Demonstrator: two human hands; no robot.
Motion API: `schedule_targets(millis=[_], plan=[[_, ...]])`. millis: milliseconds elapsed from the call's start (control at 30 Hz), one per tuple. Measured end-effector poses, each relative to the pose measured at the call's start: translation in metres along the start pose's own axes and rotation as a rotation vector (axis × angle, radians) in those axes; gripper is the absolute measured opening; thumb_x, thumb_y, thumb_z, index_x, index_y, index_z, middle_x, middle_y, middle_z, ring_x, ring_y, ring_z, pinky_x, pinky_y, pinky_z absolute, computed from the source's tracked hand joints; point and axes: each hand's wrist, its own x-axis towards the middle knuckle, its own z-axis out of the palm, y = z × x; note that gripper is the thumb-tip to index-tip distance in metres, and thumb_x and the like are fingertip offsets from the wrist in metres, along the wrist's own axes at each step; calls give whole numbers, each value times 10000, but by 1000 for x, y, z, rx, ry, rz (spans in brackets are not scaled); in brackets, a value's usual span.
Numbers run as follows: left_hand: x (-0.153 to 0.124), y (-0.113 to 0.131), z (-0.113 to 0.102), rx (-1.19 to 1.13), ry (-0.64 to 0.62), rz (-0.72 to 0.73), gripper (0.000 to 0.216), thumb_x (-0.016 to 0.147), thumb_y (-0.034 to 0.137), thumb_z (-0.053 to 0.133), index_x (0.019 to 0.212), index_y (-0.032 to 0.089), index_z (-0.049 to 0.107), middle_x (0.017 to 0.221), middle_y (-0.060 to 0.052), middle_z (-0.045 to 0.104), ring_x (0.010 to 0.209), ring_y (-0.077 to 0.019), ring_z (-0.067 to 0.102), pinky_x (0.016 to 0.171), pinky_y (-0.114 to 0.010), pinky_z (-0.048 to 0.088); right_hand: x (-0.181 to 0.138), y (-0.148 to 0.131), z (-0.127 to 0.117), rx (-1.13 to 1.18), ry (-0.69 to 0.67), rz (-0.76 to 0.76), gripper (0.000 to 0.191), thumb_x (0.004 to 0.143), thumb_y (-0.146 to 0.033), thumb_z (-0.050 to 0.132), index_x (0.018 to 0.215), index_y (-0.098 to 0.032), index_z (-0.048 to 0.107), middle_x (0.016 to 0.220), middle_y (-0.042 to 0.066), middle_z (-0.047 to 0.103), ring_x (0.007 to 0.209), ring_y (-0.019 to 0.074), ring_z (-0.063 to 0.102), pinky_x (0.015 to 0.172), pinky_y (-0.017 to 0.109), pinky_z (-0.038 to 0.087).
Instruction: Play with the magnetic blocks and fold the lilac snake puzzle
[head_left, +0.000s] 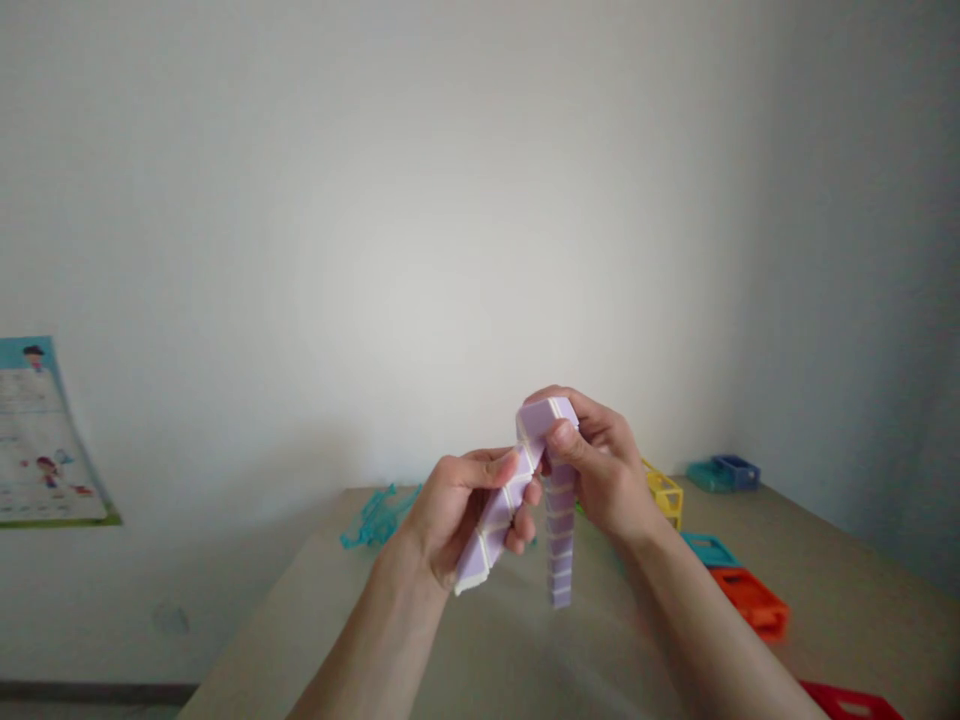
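A lavender and white segmented twist snake puzzle (538, 420) is held up above the table, bent at its top. My left hand (471, 500) closes round the section that slants down to the lower left, thumb pressed on its face. My right hand (600, 455) pinches the bent top part, its thumb on a lavender segment. From under the right hand a long straight section of the puzzle hangs down. Some segments are covered by the fingers of both hands.
On the table (315, 640), light blue plastic pieces (379, 518) lie behind my left hand. To the right stand a yellow frame-like basket (666, 495), a teal piece (709, 549), an orange basket (750, 600) and a red one (847, 702). Dark blue baskets (736, 470) sit near the wall.
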Motion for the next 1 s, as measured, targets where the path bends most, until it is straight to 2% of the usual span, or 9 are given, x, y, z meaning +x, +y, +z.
schedule_targets(millis=[133, 300, 367, 467, 567, 633, 767, 933, 1000], plan=[[-3, 3, 1, -54, -60, -70, 181, 778, 224, 608, 876, 71, 599, 636, -19, 605, 411, -105, 606, 387, -175, 504, -1, -1, -1, 14, -37, -11, 347, 807, -505, 623, 830, -160, 595, 605, -2, 543, 514, 119, 478, 481, 241, 376], [5, -5, 0, 75, 129, 67, 144, 725, 196, 657, 794, 79, 611, 612, -40, 627, 453, -136, 627, 394, -192, 499, -3, -3, 1, -130, -26, 23, 256, 829, -414, 630, 867, -165, 589, 607, -20, 535, 485, 111, 488, 459, 233, 376], [10, -10, -1, 147, 190, 150, 139, 684, 141, 660, 802, 91, 607, 596, -42, 635, 485, -160, 642, 432, -223, 518, -4, -2, 2, -230, -19, -17, 224, 811, -361, 662, 910, -169, 604, 704, -2, 570, 537, 112, 512, 479, 229, 392], [13, -14, 1, 246, 282, 250, 197, 657, 84, 658, 839, 117, 590, 591, -17, 636, 513, -174, 655, 472, -245, 527, -3, 1, 2, -336, -14, -127, 192, 794, -297, 685, 936, -175, 646, 892, 41, 593, 712, 140, 550, 605, 249, 439], [10, -12, 8, 278, 337, 278, 177, 685, 114, 679, 822, 130, 569, 637, -9, 650, 517, -178, 668, 459, -231, 521, -2, 6, 1, -267, -12, -135, 209, 834, -312, 639, 995, -179, 649, 933, 52, 571, 732, 143, 538, 614, 258, 441], [6, -9, 13, 235, 314, 263, 126, 734, 161, 661, 812, 117, 573, 702, -37, 677, 531, -180, 679, 463, -231, 530, -2, 10, -1, -168, -13, -102, 227, 864, -340, 599, 1016, -176, 636, 886, 38, 553, 657, 122, 507, 555, 243, 418], [1, -4, 13, 100, 150, 199, 172, 833, 213, 563, 895, 63, 620, 788, -104, 707, 596, -199, 701, 556, -271, 574, -2, 18, -6, -8, -34, -94, 261, 891, -392, 557, 1038, -189, 631, 788, 2, 521, 577, 99, 442, 531, 240, 378], [0, -5, 10, 93, 72, 176, 167, 875, 176, 516, 961, 60, 602, 849, -126, 711, 638, -202, 705, 606, -298, 584, -2, 20, -12, 49, -34, -131, 298, 908, -424, 509, 1046, -212, 667, 971, 46, 552, 713, 140, 487, 584, 260, 384], [0, -6, 11, 111, 59, 201, 153, 876, 163, 509, 990, 85, 575, 864, -120, 707, 651, -212, 704, 618, -333, 585, -2, 20, -12, 45, -29, -138, 297, 911, -426, 500, 1035, -217, 672, 979, 51, 562, 746, 155, 500, 609, 270, 393]])
